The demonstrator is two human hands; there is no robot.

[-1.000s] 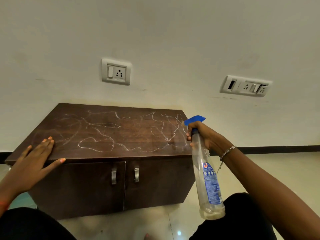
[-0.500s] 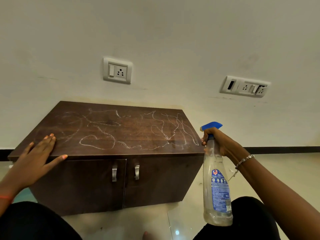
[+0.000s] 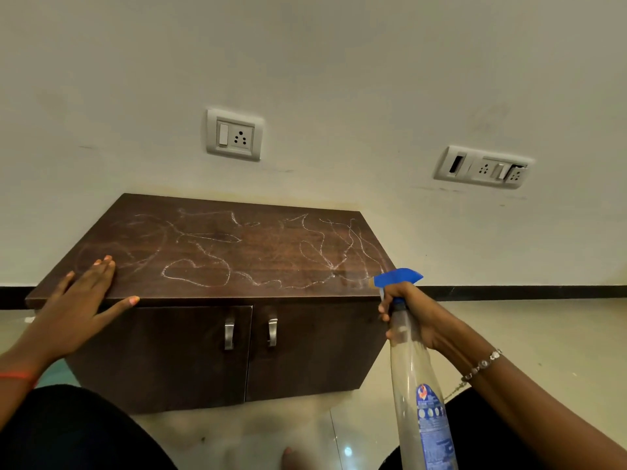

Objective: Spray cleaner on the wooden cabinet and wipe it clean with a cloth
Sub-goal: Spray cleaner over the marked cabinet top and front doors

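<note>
**Spray bottle aimed at the chalk-marked cabinet top**

A dark wooden cabinet (image 3: 217,347) stands against a pale wall, its two doors shut and a pair of metal handles (image 3: 250,331) side by side at the middle seam. White scribbled lines (image 3: 210,252) run across most of its top, looping from the left part to the right edge.

The left hand (image 3: 79,308) lies flat on the front left corner of the top, palm down, fingers spread and the thumb stretched out along the front edge. A thin orange thread (image 3: 17,375) circles that wrist.

The right hand (image 3: 415,313) is wrapped around the neck of a clear spray bottle (image 3: 419,395), fingers curled at the trigger just under the blue spray head (image 3: 398,277). The bottle is held nearly upright, beside the front right corner of the cabinet, with the nozzle facing left toward the scribbled top. It carries a blue label on its lower part, and its base runs out of the bottom of the view. Whether the trigger is pressed cannot be told. A beaded bracelet (image 3: 481,364) sits on the right wrist.

On the wall above the cabinet is a switch and socket plate (image 3: 234,134); a wider socket plate (image 3: 483,167) sits further right. A dark skirting strip (image 3: 526,292) runs along the foot of the wall, and the floor is glossy pale tile (image 3: 543,334). The person's dark-clothed knees fill the lower corners. No cloth shows in the view.
</note>
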